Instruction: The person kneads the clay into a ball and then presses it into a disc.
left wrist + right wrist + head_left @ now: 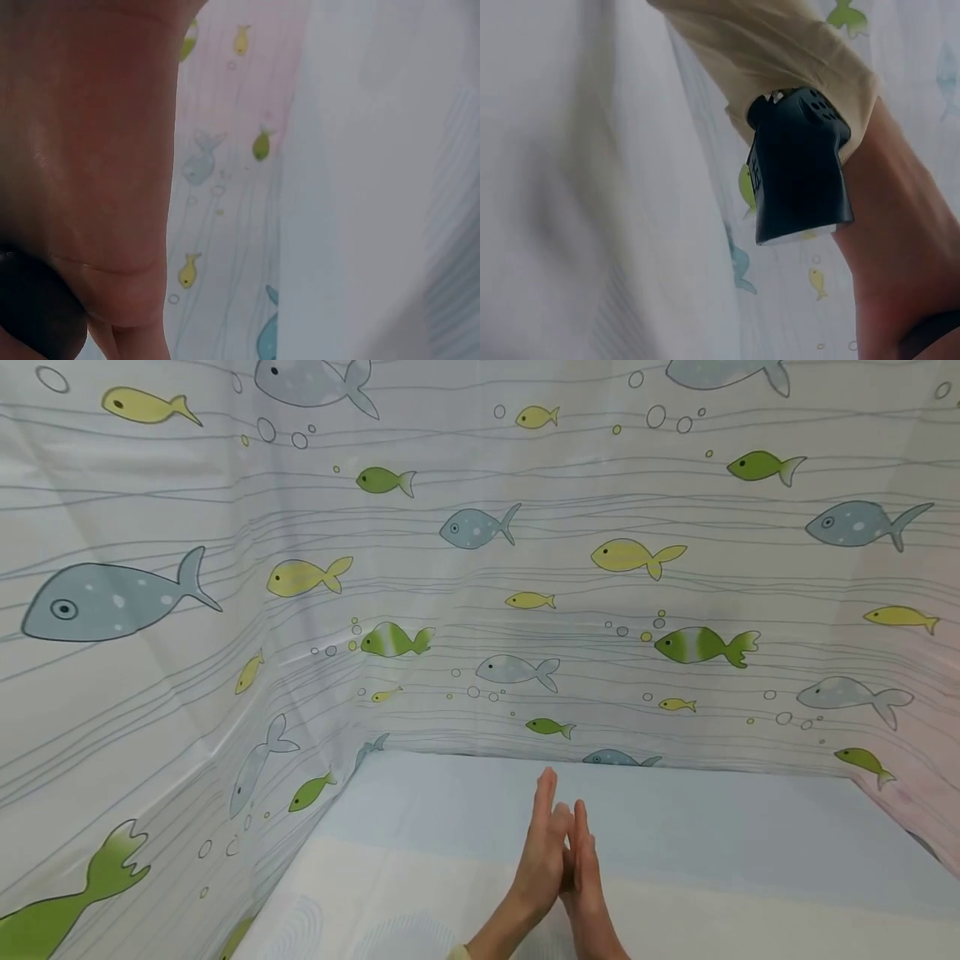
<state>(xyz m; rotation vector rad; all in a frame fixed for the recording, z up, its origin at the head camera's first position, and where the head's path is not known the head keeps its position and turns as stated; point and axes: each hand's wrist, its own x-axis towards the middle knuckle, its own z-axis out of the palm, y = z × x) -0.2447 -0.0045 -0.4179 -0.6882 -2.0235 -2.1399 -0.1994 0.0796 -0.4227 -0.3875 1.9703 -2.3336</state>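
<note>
In the head view, my left hand (538, 856) and right hand (588, 872) stand upright, palms facing each other at the lower middle. Their visible fingers point up and look mostly straight, and the hands meet near the heels. A dark patch shows in the narrow gap between them. Close up in the left wrist view, the left hand (105, 165) has a smooth dark rounded thing (37, 307) beside it, largely cut off by the frame. A dark edge (934, 337) also shows by the hand in the right wrist view. What it is cannot be told.
Below the hands lies a pale blue and white table surface (420, 810). A fish-print curtain (465, 593) stands round its back and sides. On the tan sleeve (780, 45) in the right wrist view sits a black wrist camera (799, 172).
</note>
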